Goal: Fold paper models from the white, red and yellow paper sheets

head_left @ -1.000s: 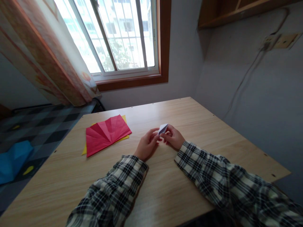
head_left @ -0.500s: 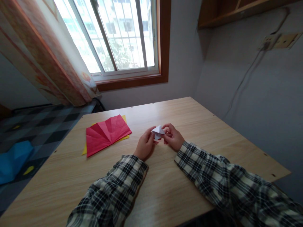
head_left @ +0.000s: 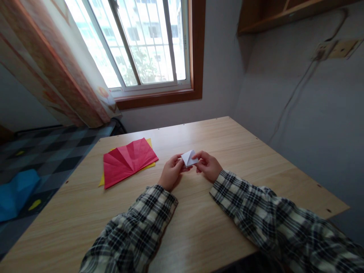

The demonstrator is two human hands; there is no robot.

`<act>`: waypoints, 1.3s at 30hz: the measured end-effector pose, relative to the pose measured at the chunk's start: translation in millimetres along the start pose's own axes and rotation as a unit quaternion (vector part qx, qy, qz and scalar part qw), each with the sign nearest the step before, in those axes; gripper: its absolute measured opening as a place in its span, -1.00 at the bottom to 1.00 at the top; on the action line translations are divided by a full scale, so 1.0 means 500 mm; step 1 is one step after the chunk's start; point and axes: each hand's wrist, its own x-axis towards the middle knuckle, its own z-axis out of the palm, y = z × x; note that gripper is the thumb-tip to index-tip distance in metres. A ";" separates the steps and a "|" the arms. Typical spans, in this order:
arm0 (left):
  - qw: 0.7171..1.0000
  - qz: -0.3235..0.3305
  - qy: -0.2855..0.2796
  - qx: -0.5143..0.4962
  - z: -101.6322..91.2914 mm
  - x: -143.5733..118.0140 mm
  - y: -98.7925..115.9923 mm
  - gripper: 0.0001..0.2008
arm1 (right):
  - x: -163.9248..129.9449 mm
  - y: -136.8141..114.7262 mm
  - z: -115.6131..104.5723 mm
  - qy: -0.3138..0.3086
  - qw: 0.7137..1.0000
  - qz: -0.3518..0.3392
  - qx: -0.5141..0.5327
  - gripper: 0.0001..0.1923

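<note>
A small piece of folded white paper is held between both hands, just above the middle of the table. My left hand grips its left side, thumb in front and fingers partly hidden behind it. On the right edge, my right hand pinches the paper, its index finger lying over the front face. A diagonal crease runs down that face, and the layers look pressed nearly flat.
Creased red paper lies on yellow paper at the wooden table's left. Blue paper rests on a checked cloth beyond the left edge. A window and curtain are behind; a shelf hangs upper right.
The white paper stood partly spread with points sticking out; now it is flatter, with a face showing. My right index finger has moved onto its front.
</note>
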 end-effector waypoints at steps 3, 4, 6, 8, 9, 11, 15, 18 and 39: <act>1.000 -0.012 -0.006 -0.016 0.000 0.000 0.003 -0.60 | 0.001 0.001 -0.001 0.011 1.000 0.000 -0.012 -0.79; 1.000 -0.017 -0.005 -0.026 0.000 0.000 0.003 -0.62 | 0.001 0.002 -0.002 0.013 1.000 0.001 -0.015 -0.79; 0.998 -0.028 0.001 -0.048 0.001 0.000 0.005 -0.66 | 0.002 0.003 -0.002 0.017 1.000 0.002 -0.020 -0.79; 0.998 -0.033 0.003 -0.061 0.002 0.000 0.007 -0.66 | 0.002 0.002 -0.003 0.018 1.000 0.002 -0.022 -0.79; 0.998 -0.032 0.002 -0.058 0.003 -0.001 0.008 -0.65 | 0.001 0.002 -0.003 0.019 1.000 0.002 -0.022 -0.79; 0.999 -0.029 -0.005 -0.036 0.004 -0.003 0.011 -0.61 | 0.001 0.000 -0.003 0.020 1.000 0.001 -0.023 -0.80; 0.999 -0.027 -0.020 -0.012 0.007 -0.008 0.012 -0.52 | 0.001 -0.005 -0.003 0.016 0.999 0.007 -0.029 -0.82; 0.999 -0.017 -0.024 -0.014 0.007 -0.009 0.009 -0.55 | 0.001 -0.009 -0.004 0.006 0.999 0.011 -0.037 -0.81; 0.999 0.003 -0.024 0.040 0.010 -0.014 0.013 -0.54 | 0.005 -0.013 -0.014 -0.052 0.987 -0.006 -0.154 -0.57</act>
